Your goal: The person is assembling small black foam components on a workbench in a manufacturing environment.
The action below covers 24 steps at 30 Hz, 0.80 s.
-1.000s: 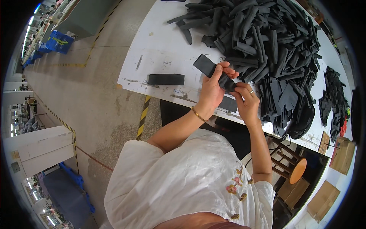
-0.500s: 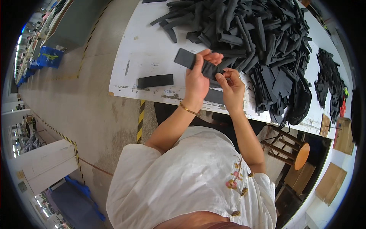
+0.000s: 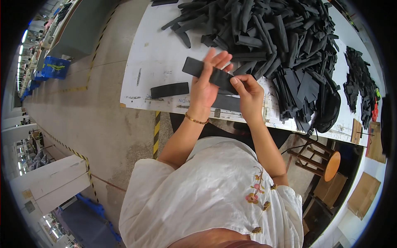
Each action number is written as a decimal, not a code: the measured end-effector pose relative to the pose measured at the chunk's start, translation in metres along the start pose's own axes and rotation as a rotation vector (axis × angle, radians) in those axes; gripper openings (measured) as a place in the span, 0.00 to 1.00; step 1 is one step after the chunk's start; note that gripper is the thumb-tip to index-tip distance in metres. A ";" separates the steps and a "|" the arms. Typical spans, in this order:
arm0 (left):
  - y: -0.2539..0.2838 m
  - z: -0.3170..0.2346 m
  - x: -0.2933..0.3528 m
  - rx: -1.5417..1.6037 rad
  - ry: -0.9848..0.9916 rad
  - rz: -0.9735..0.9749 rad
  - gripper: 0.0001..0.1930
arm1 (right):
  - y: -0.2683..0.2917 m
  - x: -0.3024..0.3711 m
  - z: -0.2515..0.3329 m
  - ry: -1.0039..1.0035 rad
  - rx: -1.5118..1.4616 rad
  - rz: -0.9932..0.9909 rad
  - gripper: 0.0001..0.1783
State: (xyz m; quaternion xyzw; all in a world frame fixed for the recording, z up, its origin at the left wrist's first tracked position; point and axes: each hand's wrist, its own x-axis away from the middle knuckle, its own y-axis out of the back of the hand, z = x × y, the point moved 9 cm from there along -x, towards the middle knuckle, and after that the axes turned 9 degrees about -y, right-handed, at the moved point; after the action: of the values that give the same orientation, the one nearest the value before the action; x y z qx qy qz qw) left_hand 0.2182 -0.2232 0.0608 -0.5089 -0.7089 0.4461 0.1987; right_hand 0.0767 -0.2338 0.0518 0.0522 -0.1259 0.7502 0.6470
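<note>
A flat black fabric strip [image 3: 192, 67] lies across my left hand [image 3: 203, 87], clamped beneath the thumb, while the other fingers stretch out behind it. The strip's right end is pinched between thumb and forefinger of my right hand [image 3: 251, 98]. Both hands hover over the near edge of a white table [image 3: 138, 89]. Left of them a second black strip [image 3: 169, 90] rests on the tabletop. Another dark strip [image 3: 226, 103] lies below the held one, partly covered by my hands.
A big heap of folded black strips [image 3: 264, 39] covers the table's far side. Flat black pieces [image 3: 294, 93] are stacked at right, beside a black bag [image 3: 328, 108]. Further right lies another dark pile [image 3: 357, 82]. A wooden stool [image 3: 332, 165] stands at the table's right front.
My left hand has shifted slightly left and its fingers have straightened. The held strip, bunched before, now looks flatter and stretched out between both hands.
</note>
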 end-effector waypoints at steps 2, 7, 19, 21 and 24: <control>0.023 -0.009 -0.002 -0.049 -0.056 -0.113 0.19 | 0.002 0.010 0.031 0.327 0.211 -0.043 0.05; 0.051 -0.014 0.000 -0.009 -0.017 -0.279 0.15 | -0.007 0.036 0.064 0.730 0.483 -0.075 0.07; 0.100 -0.085 0.002 -0.135 -0.144 -0.371 0.14 | -0.065 -0.010 -0.025 -0.101 0.109 0.317 0.13; 0.120 -0.128 0.007 -0.486 -0.270 -0.406 0.12 | -0.091 -0.021 -0.032 -0.155 0.153 0.364 0.14; 0.148 -0.166 0.022 -0.939 -0.323 -0.565 0.10 | -0.124 -0.038 -0.056 -0.098 0.087 0.392 0.11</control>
State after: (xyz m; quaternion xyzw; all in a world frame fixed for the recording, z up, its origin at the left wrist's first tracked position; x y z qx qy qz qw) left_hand 0.4121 -0.1192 0.0201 -0.2586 -0.9610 0.0847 -0.0482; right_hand 0.2098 -0.2400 0.0041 0.0909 -0.1327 0.8631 0.4787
